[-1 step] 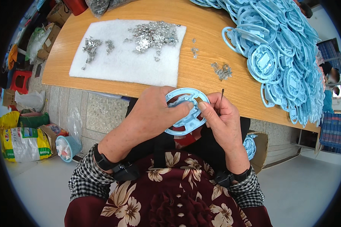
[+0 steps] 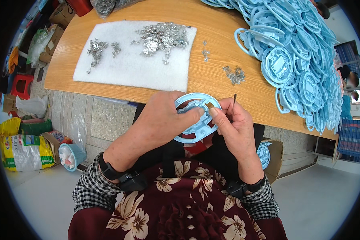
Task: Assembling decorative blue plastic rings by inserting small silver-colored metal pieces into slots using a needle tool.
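Over my lap, at the table's front edge, I hold a light blue plastic toy steering wheel shell. My left hand is closed on its left side, with the thumb pressed onto the inner face. On the right side, my right hand pinches the rim between thumb and fingers. A thin dark tool sticks up from between the right fingers; its lower part is hidden. Small shiny metal pieces lie heaped on a white felt pad beyond my hands.
A big pile of matching blue shells covers the right side of the wooden table. Some loose metal pieces lie nearer me. Below right stands a cardboard box with blue shells; at left, a small bin.
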The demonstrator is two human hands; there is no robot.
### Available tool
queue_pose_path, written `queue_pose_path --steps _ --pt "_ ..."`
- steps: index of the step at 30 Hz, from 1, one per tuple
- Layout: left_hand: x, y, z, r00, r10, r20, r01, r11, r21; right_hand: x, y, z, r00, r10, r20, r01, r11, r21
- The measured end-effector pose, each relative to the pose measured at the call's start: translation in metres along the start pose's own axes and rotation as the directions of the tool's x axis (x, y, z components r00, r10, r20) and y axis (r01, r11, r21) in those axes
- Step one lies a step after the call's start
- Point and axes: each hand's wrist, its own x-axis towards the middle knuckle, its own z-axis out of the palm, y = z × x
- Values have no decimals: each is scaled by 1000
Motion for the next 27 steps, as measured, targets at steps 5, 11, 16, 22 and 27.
queue_pose_path --steps 5,11,16,22,27 --pt "3 -3 -1 999 36 -16 -36 998 46 1 1 1 1000 -21 -8 21 1000 -23" --pt "6 -3 -1 997 66 -28 -63 992 108 5 5 2 999 -36 -11 35 998 -48" --pt "5 -3 2 995 35 -97 -18 986 168 4 8 2 999 -46 -7 46 997 -59" --pt "10 -19 1 1000 1 -7 -1 1000 1 3 0 1 1000 -11 18 12 998 -60" --pt "10 -22 1 999 -23 38 27 995 -99 3 -2 2 1000 -7 16 8 999 -37"
